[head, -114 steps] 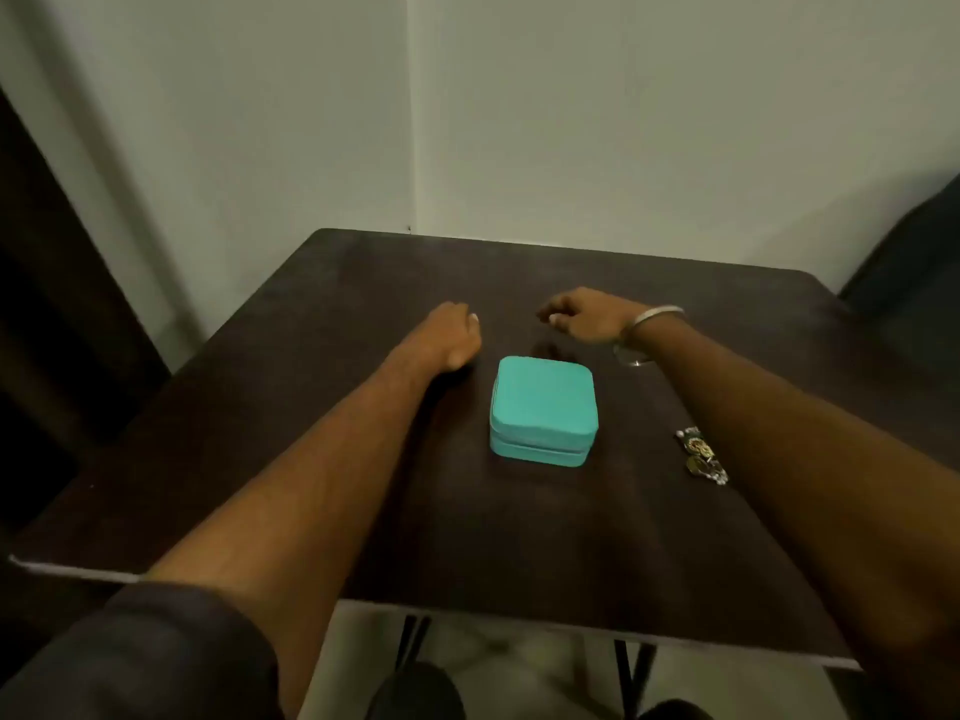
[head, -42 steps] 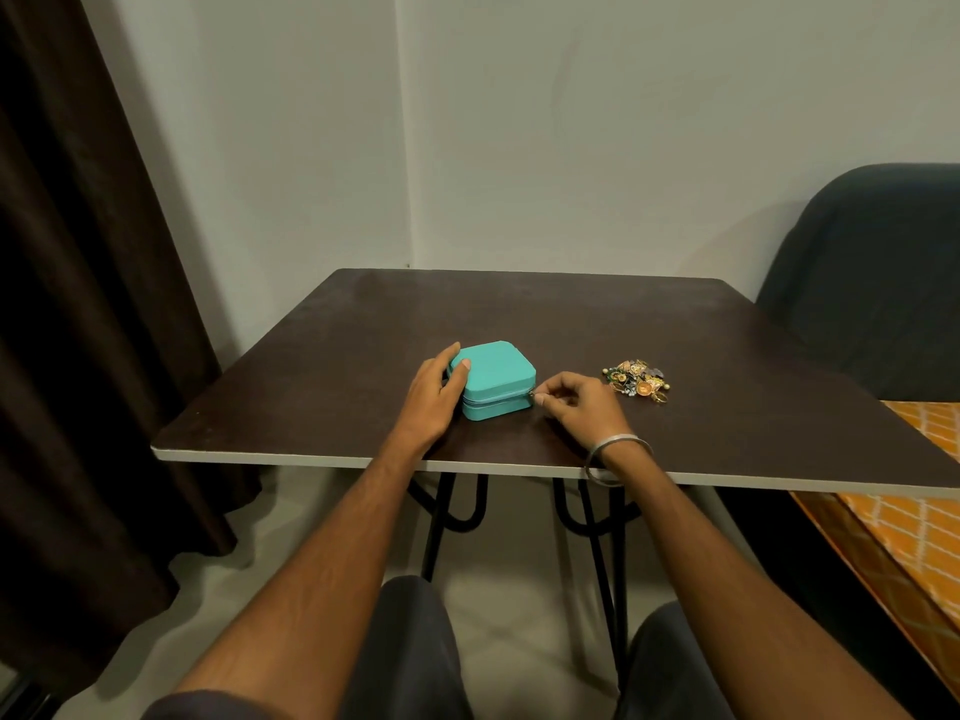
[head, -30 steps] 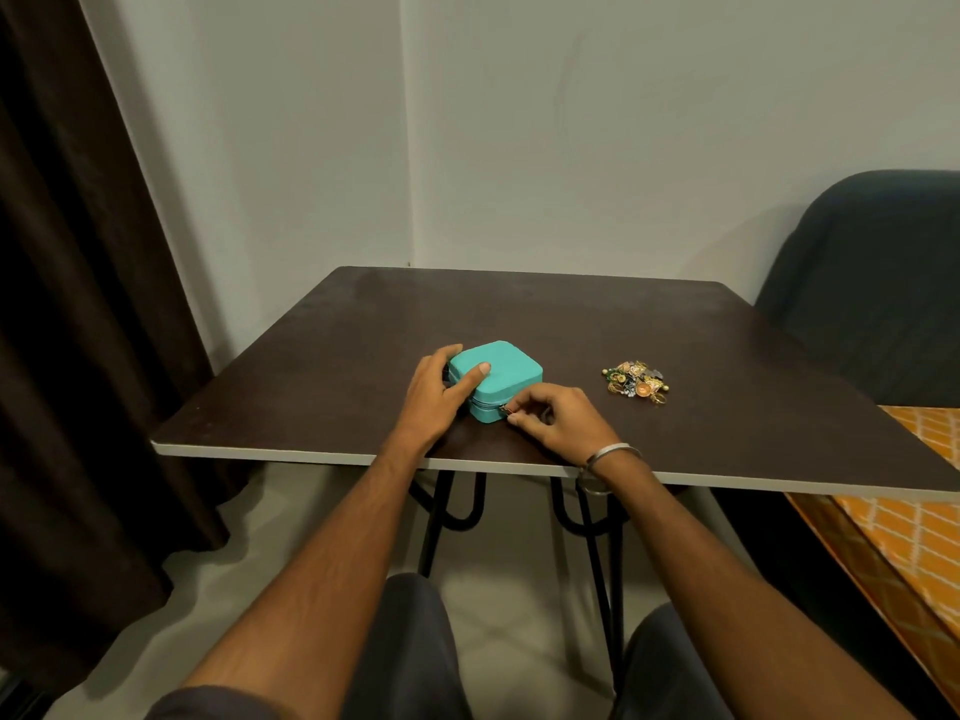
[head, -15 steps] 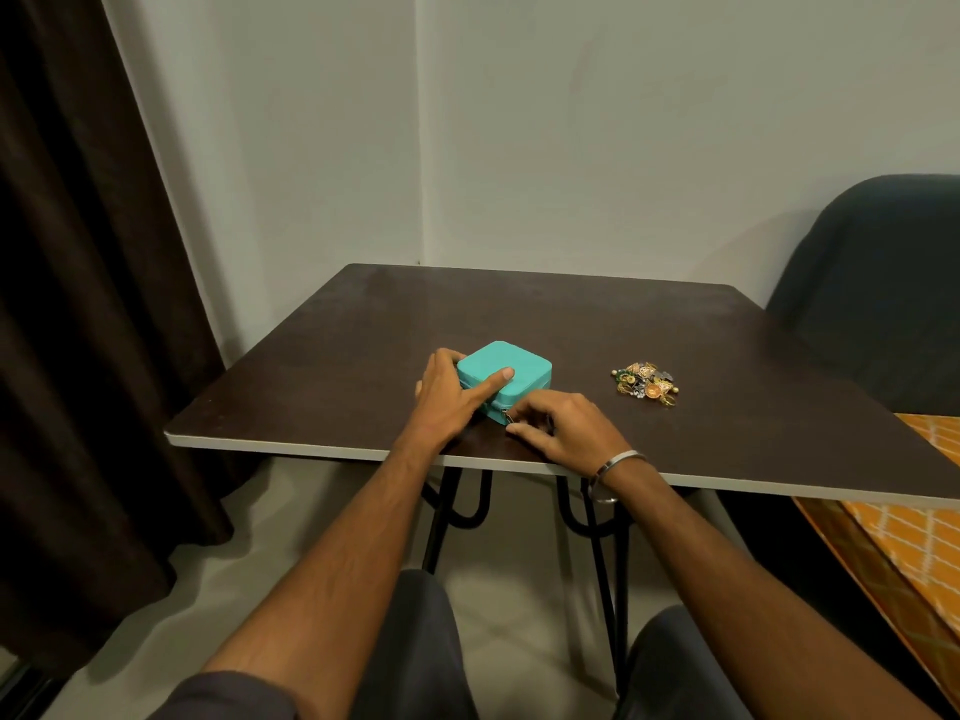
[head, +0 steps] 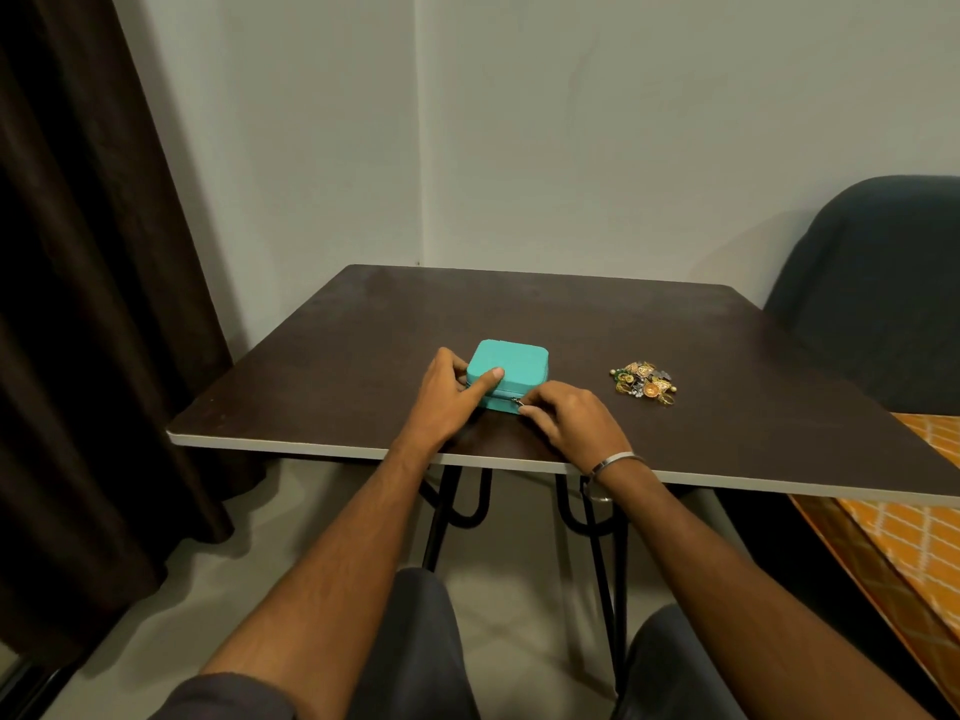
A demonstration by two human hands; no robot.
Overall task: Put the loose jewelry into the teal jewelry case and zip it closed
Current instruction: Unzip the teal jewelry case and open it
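Note:
A small teal jewelry case [head: 514, 363] sits closed on the dark table [head: 571, 324], near its front edge. My left hand [head: 447, 394] holds the case by its left side, thumb pressed on the lid. My right hand [head: 569, 415] pinches the metal zipper pull [head: 517, 403] at the case's front right side. A pile of loose gold and coloured jewelry [head: 644, 381] lies on the table to the right of the case, apart from both hands.
The table's pale front edge [head: 311, 449] runs just below my hands. A dark chair [head: 878, 283] stands at the right behind the table, an orange patterned surface [head: 914, 543] lies lower right, and a dark curtain [head: 78, 283] hangs at the left.
My right hand has drawn the zipper pull from the case's right side round to its front. My left hand has shifted its thumb onto the lid. The jewelry pile has stayed put.

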